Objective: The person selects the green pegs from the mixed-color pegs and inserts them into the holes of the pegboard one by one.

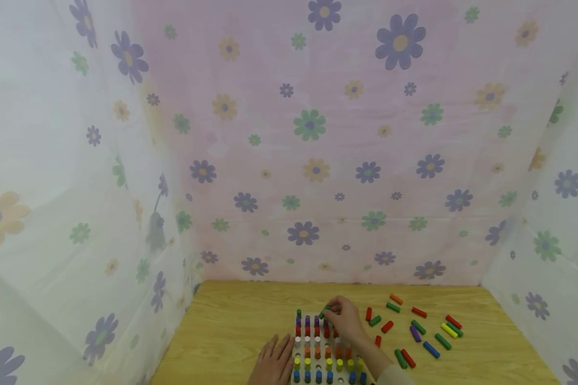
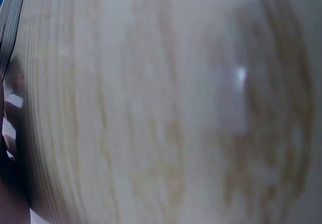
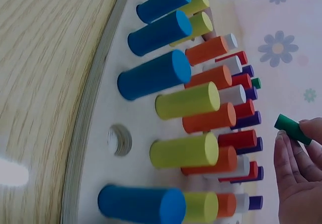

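Blue pegs (image 3: 153, 74) loom closest in our right-wrist view, standing in the near row of the white pegboard (image 3: 113, 108), with yellow, orange, white, red and purple rows rising behind them and one open hole (image 3: 119, 139) showing in the blue row. Our right hand (image 1: 345, 316) reaches over the far edge of the board, its grip closed around a green peg (image 3: 293, 129) pinched at the fingertips and held just above the far row, where one green peg (image 1: 298, 312) already stands at the left corner. Our left hand (image 1: 273, 361) lies flat with straight fingers on the counter (image 1: 231, 326), touching the board's left edge; its wrist camera shows only blurred wood grain. We judge the board mostly filled: the coloured rows look nearly complete, while the green row has barely begun and a few holes in the near rows are unfilled. To the right of the board, loose pegs (image 1: 416, 326) in red, green, orange, yellow, purple and blue lie scattered on the counter, well apart from the hand, so a fair share of placing remains. Flowered fabric (image 1: 308, 133) walls in the counter on three sides.
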Tool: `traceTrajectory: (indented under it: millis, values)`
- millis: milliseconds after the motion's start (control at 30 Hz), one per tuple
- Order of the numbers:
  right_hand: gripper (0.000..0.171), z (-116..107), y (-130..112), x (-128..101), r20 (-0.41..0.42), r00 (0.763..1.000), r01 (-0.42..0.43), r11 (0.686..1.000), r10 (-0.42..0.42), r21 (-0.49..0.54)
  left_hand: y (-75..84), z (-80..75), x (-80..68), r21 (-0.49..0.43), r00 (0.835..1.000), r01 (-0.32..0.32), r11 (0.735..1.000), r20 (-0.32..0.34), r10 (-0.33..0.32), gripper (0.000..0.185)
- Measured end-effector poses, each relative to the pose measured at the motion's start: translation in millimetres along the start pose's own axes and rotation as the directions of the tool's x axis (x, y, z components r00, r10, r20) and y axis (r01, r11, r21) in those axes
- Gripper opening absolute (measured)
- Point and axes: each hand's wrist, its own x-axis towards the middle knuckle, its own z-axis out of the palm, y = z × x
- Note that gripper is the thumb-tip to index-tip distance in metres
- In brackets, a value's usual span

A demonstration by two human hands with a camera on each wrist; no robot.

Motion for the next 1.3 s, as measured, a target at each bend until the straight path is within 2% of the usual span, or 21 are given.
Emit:
traceTrajectory:
  millis: [100, 300, 667, 900, 1100, 1300]
  values:
    - [0.015, 6, -2, 1, 0.004, 0.999, 0.033, 0.999, -0.033, -0.006, -0.5, -0.2, 0.2, 0.003, 1.000, 0.004, 1.000, 0.008, -0.004, 0.065]
    - [0.014, 18, -5, 5, 0.004, 1.000, 0.030, 0.999, -0.030, -0.019, -0.9, 0.0, -0.1, 0.021, 1.000, -0.004, 1.000, 0.002, 0.004, 0.064]
    - [0.011, 41, -2, 19, -0.059, 0.997, 0.038, 0.998, -0.041, -0.046, -0.6, -2.8, -1.5, 0.024, 1.000, -0.006, 1.000, -0.012, 0.006, 0.063]
    - [0.011, 49, 4, 23, -0.097, 0.995, 0.027, 0.994, -0.037, -0.110, -3.4, 3.9, -0.3, 0.028, 1.000, -0.017, 0.999, -0.022, 0.018, 0.062]
    - [0.010, 53, 4, 23, -0.080, 0.996, 0.040, 0.993, -0.049, -0.113, -3.2, 5.8, -1.0, 0.020, 0.999, -0.012, 1.000, -0.038, 0.013, 0.060]
    - [0.011, 57, 10, 25, -0.067, 0.997, 0.036, 0.985, -0.048, -0.166, -0.5, 1.8, -1.9, 0.009, 0.999, -0.009, 1.000, -0.045, 0.009, 0.058]
